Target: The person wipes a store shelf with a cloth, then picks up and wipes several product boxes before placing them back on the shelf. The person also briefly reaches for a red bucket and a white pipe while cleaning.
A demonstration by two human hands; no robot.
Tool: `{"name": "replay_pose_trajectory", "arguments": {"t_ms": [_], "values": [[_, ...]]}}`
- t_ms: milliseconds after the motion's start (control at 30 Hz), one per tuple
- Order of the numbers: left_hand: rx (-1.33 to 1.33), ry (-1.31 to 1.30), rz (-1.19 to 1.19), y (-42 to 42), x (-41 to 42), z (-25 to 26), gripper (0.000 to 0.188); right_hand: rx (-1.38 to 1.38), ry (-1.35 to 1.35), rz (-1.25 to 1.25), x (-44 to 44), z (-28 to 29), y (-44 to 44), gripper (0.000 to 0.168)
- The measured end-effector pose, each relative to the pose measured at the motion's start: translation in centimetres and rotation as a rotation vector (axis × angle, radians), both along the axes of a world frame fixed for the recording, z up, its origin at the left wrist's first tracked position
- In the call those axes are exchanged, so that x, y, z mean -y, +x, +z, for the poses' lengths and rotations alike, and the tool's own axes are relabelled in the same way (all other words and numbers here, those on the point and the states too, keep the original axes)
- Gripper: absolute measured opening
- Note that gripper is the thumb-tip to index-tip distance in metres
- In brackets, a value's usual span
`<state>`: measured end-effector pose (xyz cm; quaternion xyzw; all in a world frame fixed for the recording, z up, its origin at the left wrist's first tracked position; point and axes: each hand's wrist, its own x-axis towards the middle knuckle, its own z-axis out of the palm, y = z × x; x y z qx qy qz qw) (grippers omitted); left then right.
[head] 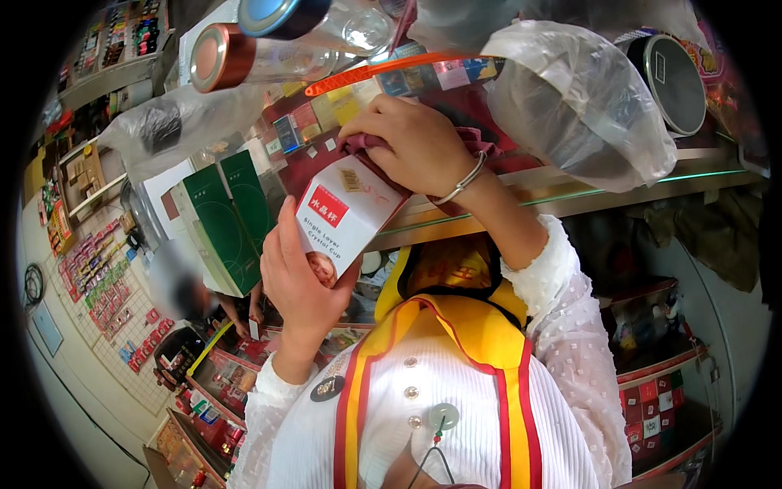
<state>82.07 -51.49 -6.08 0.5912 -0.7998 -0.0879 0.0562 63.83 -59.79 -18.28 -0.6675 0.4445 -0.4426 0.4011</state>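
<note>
My left hand (308, 284) is closed around the lower left side of a white cardboard cup box (342, 211) with a red printed panel. The box is tilted over the near edge of a glass display counter. At its upper edge, my right hand (412, 143) grips a maroon cloth (366, 142), with more of the cloth showing behind the wrist. The right fingertips are partly hidden by the cloth and the box. Green boxes (229, 211) stand left of the white one.
Jars with a copper-coloured lid (211, 58) and a blue lid (269, 15) lie beyond my hands, beside an orange plastic strip (366, 72). A clear plastic bag (574, 104) and a round dark container (675, 85) are at the right. Another person's hands (247, 318) show at lower left.
</note>
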Motion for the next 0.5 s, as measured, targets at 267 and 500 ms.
{"name": "replay_pose_trajectory", "arguments": {"t_ms": [267,500], "values": [[0.017,-0.022,-0.022,0.0,-0.1,0.3,0.095,0.059,0.151,0.076,-6.3,4.7,-4.5,0.037],[-0.003,-0.026,-0.024,0.4,-0.4,0.3,0.097,-0.112,0.242,0.047,-9.0,6.9,-6.4,0.028]]}}
